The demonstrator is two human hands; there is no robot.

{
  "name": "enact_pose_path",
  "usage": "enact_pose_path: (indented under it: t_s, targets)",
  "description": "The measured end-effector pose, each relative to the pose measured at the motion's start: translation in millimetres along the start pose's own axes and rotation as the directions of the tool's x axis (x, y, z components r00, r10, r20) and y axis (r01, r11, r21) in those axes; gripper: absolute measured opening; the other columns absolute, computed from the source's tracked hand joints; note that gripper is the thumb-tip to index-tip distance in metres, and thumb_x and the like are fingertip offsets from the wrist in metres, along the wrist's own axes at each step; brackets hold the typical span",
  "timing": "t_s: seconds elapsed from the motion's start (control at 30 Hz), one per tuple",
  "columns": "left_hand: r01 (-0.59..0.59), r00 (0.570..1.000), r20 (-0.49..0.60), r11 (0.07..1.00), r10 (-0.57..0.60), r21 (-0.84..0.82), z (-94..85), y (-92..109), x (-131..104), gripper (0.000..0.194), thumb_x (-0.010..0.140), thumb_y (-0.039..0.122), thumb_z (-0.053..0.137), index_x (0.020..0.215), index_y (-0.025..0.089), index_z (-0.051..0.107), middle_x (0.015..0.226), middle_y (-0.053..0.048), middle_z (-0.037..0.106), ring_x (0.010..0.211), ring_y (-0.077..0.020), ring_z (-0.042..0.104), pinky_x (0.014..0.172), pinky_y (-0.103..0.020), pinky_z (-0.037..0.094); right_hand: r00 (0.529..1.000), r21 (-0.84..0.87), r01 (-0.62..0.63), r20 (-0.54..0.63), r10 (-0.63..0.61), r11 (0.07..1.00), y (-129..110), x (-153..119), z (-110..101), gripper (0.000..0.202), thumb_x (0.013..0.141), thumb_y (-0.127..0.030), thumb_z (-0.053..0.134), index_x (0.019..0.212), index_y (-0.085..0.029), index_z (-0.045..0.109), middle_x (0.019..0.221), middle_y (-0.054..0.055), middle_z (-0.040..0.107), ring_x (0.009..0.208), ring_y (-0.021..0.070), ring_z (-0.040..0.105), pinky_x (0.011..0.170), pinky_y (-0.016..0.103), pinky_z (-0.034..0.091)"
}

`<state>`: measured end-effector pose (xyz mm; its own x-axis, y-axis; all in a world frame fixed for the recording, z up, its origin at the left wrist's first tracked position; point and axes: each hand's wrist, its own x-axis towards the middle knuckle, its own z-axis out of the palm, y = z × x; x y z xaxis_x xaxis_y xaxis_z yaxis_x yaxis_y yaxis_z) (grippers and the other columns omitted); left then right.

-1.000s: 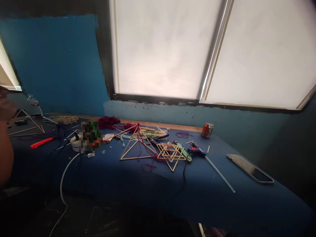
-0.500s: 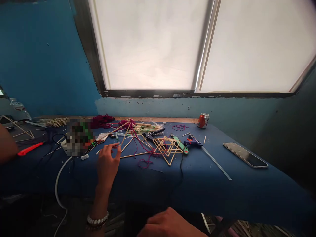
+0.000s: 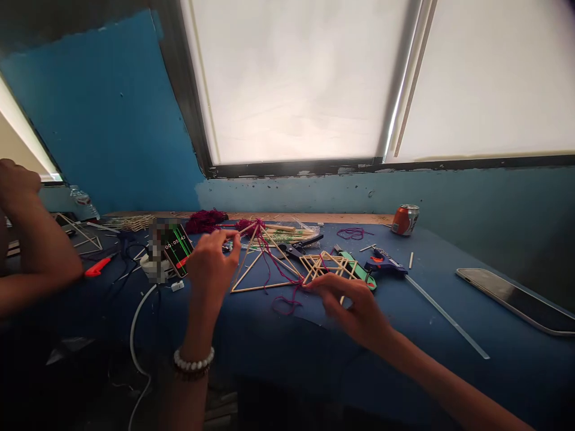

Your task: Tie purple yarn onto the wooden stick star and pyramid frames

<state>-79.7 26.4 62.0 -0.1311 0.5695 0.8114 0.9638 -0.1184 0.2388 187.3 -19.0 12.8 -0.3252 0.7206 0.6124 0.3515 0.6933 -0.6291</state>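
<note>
My left hand [image 3: 212,257], a beaded bracelet at its wrist, pinches a thin wooden stick that leans from the top of a pyramid-shaped stick frame [image 3: 263,288]. The hand covers the stick's lower part. Purple yarn [image 3: 257,224] is wound round the frame's peak, and loose strands hang from it. At the frame's right corner, my right hand [image 3: 350,302] has its fingertips closed on the yarn-tied joint; the thumb's hold is partly hidden. Just behind that hand lies a smaller lattice of crossed sticks [image 3: 321,263], joined or touching at this corner.
Behind the lattice lie a green utility knife [image 3: 365,276], black-handled pliers [image 3: 305,242] and a blue glue gun [image 3: 386,264] with a long glue stick. Farther right are a soda can [image 3: 405,220] and a phone [image 3: 516,299]. Another person's arm [image 3: 40,257] rests at left, near an orange-red tool [image 3: 96,267].
My right hand has risen from below the table edge to the frame's right corner. My left hand has moved up onto the leaning stick. The view has turned left.
</note>
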Motion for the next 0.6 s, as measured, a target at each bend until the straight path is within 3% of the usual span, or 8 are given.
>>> enact_pose_path:
  t_s: [0.03, 0.1, 0.17, 0.23, 0.3, 0.43, 0.6]
  targets:
    - [-0.056, 0.997, 0.061, 0.998, 0.057, -0.01, 0.2, -1.9, 12.1, 0.026, 0.097, 0.039, 0.052, 0.105, 0.023, 0.072, 0.105, -0.006, 0.074, 0.103, -0.0262, 0.064, 0.076, -0.031, 0.044, 1.0, -0.037, 0.008, -0.024, -0.009, 0.999, 6.6, -4.9, -1.5, 0.023, 0.095, -0.02, 0.048, 0.095, -0.018, 0.071, 0.057, -0.004, 0.053, 0.049, 0.0094, 0.048, 0.054, 0.022, 0.039]
    - [-0.06, 0.967, 0.248, 0.998, 0.062, -0.015, 3.5, -7.2, 35.3, 0.033, 0.094, 0.045, 0.056, 0.113, 0.022, 0.071, 0.111, -0.01, 0.074, 0.107, -0.0286, 0.064, 0.075, -0.031, 0.044, 0.996, -0.119, 0.047, -0.068, -0.055, 0.992, 19.9, -16.2, -3.3, 0.024, 0.095, -0.02, 0.048, 0.094, -0.018, 0.072, 0.056, -0.004, 0.051, 0.047, 0.0086, 0.043, 0.052, 0.022, 0.037]
    - [-0.058, 0.907, 0.416, 0.998, 0.068, -0.037, 8.3, -12.2, 51.8, 0.04, 0.092, 0.053, 0.056, 0.115, 0.023, 0.071, 0.108, -0.01, 0.075, 0.098, -0.0278, 0.067, 0.068, -0.028, 0.043, 0.989, -0.199, 0.099, -0.088, -0.118, 0.975, 32.0, -26.9, -4.8, 0.024, 0.095, -0.02, 0.048, 0.093, -0.017, 0.072, 0.053, -0.005, 0.045, 0.044, 0.0081, 0.036, 0.05, 0.023, 0.033]
    - [-0.076, 0.854, 0.51, 0.994, 0.104, -0.076, 12.7, -15.0, 58.7, 0.043, 0.093, 0.057, 0.053, 0.113, 0.024, 0.071, 0.098, -0.007, 0.077, 0.084, -0.0241, 0.069, 0.062, -0.026, 0.041, 0.988, -0.227, 0.101, -0.094, -0.125, 0.969, 40.8, -34.4, -6.5, 0.024, 0.094, -0.02, 0.048, 0.091, -0.017, 0.072, 0.051, -0.006, 0.04, 0.043, 0.0079, 0.032, 0.048, 0.024, 0.029]
    - [-0.097, 0.831, 0.54, 0.99, 0.135, -0.1, 15.7, -15.1, 57.5, 0.043, 0.095, 0.056, 0.047, 0.109, 0.024, 0.071, 0.086, -0.005, 0.076, 0.074, -0.0216, 0.069, 0.059, -0.025, 0.039, 0.992, -0.139, 0.013, -0.126, -0.03, 0.99, 45.3, -36.9, -8.2, 0.025, 0.095, -0.023, 0.047, 0.089, -0.017, 0.071, 0.05, -0.006, 0.038, 0.042, 0.0082, 0.034, 0.047, 0.024, 0.029]
    - [-0.116, 0.854, 0.502, 0.99, 0.139, -0.077, 17.7, -11.8, 48.5, 0.043, 0.099, 0.053, 0.037, 0.101, 0.023, 0.069, 0.076, -0.004, 0.072, 0.069, -0.0216, 0.065, 0.059, -0.026, 0.035, 0.958, 0.2, -0.222, -0.136, 0.251, 0.954, 45.1, -31.9, -10.7, 0.029, 0.096, -0.035, 0.046, 0.09, -0.016, 0.067, 0.049, -0.006, 0.041, 0.042, 0.0109, 0.043, 0.045, 0.023, 0.033]
    - [-0.152, 0.871, 0.463, 0.987, 0.161, -0.058, 15.2, -9.7, 50.0, 0.042, 0.101, 0.051, 0.033, 0.095, 0.024, 0.065, 0.074, -0.002, 0.07, 0.068, -0.0204, 0.063, 0.059, -0.026, 0.033, 0.95, 0.273, -0.295, -0.024, 0.313, 0.916, 44.0, -29.7, -13.8, 0.029, 0.095, -0.038, 0.048, 0.093, -0.016, 0.066, 0.049, -0.005, 0.043, 0.045, 0.0115, 0.044, 0.046, 0.023, 0.032]
